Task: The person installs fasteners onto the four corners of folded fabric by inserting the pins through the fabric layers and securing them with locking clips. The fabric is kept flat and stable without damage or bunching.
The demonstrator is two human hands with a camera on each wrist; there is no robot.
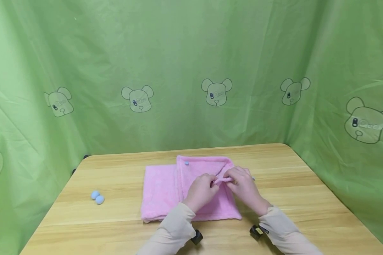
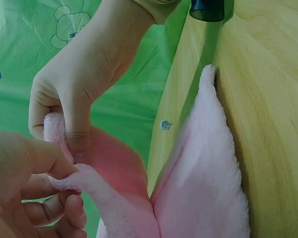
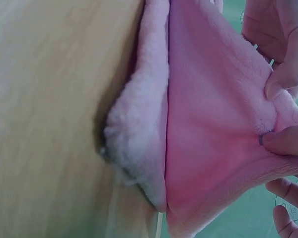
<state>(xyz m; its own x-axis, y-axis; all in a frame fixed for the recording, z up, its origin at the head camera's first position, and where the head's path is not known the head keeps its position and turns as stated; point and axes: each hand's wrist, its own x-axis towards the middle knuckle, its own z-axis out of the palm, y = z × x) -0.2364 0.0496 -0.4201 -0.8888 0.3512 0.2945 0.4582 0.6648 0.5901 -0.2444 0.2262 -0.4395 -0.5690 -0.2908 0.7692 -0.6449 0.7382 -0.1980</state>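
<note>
A pink plush cloth (image 1: 161, 191) lies folded on the wooden table, its right part showing a smoother inner face. My left hand (image 1: 200, 191) pinches a raised edge of that part between thumb and fingers. Close beside it, my right hand (image 1: 244, 185) pinches the same edge, which bunches up between the two hands. In the right wrist view, a small grey-blue round piece (image 3: 262, 138) shows at the right thumb's tip, partly hidden. Another small blue button-like piece (image 1: 186, 163) sits near the cloth's top left corner.
Two pale blue balls (image 1: 97, 197) lie side by side on the table's left. A small bluish piece (image 2: 165, 125) is on the wood past the cloth. Black wrist devices (image 1: 256, 232) hang under both sleeves. Green curtains (image 1: 178, 124) with bear faces surround the table.
</note>
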